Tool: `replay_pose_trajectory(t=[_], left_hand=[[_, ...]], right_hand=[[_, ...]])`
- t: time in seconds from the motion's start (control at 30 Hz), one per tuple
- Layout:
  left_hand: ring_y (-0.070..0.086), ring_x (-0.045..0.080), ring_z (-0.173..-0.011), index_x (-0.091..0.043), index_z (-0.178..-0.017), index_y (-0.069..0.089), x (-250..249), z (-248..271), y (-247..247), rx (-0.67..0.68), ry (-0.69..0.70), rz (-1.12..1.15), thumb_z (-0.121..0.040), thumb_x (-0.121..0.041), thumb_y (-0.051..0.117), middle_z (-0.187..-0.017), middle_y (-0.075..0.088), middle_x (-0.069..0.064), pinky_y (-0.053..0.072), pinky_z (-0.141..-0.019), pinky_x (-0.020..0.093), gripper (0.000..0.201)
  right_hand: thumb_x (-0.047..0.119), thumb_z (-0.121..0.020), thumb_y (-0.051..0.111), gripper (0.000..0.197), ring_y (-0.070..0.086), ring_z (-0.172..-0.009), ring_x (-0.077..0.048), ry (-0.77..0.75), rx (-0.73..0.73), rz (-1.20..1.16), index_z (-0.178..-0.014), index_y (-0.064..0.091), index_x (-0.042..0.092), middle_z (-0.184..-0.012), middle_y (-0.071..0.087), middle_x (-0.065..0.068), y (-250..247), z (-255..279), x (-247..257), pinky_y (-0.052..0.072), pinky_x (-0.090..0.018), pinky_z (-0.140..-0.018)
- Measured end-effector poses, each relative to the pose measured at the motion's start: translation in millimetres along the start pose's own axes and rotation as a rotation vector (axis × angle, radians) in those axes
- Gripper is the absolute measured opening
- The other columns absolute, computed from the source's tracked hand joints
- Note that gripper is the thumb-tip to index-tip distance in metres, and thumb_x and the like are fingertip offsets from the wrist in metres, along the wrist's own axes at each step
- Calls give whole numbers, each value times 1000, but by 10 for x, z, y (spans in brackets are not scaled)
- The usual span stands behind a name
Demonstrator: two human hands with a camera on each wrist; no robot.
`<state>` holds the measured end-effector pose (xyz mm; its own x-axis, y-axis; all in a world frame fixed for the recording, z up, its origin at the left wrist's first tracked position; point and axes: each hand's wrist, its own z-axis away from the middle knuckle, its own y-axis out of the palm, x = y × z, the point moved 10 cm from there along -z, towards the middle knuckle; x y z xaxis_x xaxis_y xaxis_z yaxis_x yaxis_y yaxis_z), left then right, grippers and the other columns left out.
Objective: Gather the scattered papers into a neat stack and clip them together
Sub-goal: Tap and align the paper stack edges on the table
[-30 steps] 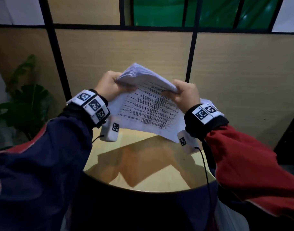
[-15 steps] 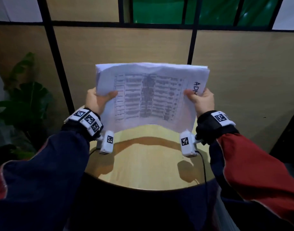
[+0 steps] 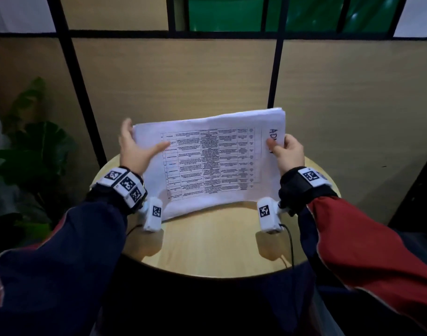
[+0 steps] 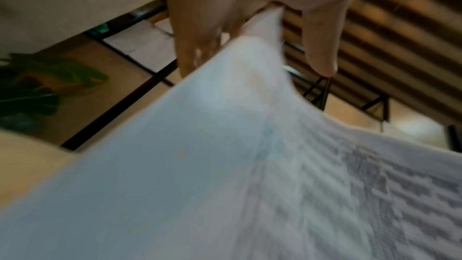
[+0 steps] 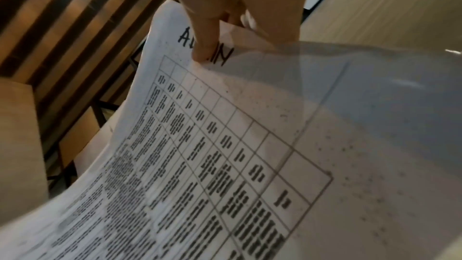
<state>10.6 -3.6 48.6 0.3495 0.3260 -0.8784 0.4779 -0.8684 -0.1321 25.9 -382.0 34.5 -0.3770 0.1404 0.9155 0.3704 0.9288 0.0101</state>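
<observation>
Squaring the paper stack (image 3: 212, 163) on the round table (image 3: 214, 246)
Right hand (image 3: 286, 151) pinches one short edge; left hand (image 3: 135, 149) flat, fingers straight, on the other; the thin, floppy sheets look best held at both edges.

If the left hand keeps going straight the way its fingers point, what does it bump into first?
Probably the wood wall panel behind the table. The left hand points up and away along the paper stack's left edge; depth is unclear.
</observation>
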Motion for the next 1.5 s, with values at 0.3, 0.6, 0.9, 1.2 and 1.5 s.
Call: replay_pose_trajectory(t=[0.3, 0.6, 0.9, 1.2, 1.5], left_hand=[[55, 18, -104, -10, -122, 53, -899, -121, 705, 583, 209, -550, -63, -28, 81, -116, 59, 2, 43, -91, 32, 67], [61, 9, -57, -5, -72, 63, -661, -48, 353, 291, 28, 87, -71, -9, 75, -61, 67, -4, 50, -64, 26, 13], [57, 17, -91, -10, -94, 55, -636, 113, 413, 27, -81, 337, -73, -16, 75, -83, 58, -6, 48, -76, 15, 29], [62, 22, -92, -3, -109, 58, -442, 194, 572, 182, -58, 288, -68, -14, 77, -89, 64, -5, 52, -83, 31, 47], [63, 29, -106, -22, -89, 60, -1047, -58, 459, 251, 63, 436, -51, -55, 75, -99, 67, 2, 50, -95, 43, 53]], right_hand=[[6, -83, 65, 27, 48, -54, 12, -427, 283, 77, -68, 52, 24, -56, 58, 26, 623, 119, 1277, 36, -5, -56], [40, -67, 79, 102, 37, -132, -24, -201, -98, 126, -145, 20, 14, -144, 35, -16, 143, -25, 640, 28, -27, -107], [30, -67, 67, 52, 66, -84, 3, -194, 277, -221, -113, 52, 12, -103, 64, 2, 639, 109, 793, 54, -18, -80], [16, -80, 70, 38, 63, -104, -27, -134, 90, -106, -113, 55, 4, -111, 65, -13, 437, 113, 385, 48, -45, -99], [51, -81, 55, 24, 61, -92, -15, -331, 95, -136, -96, 49, 33, -96, 61, 6, 418, -46, 1216, 51, -47, -92]])
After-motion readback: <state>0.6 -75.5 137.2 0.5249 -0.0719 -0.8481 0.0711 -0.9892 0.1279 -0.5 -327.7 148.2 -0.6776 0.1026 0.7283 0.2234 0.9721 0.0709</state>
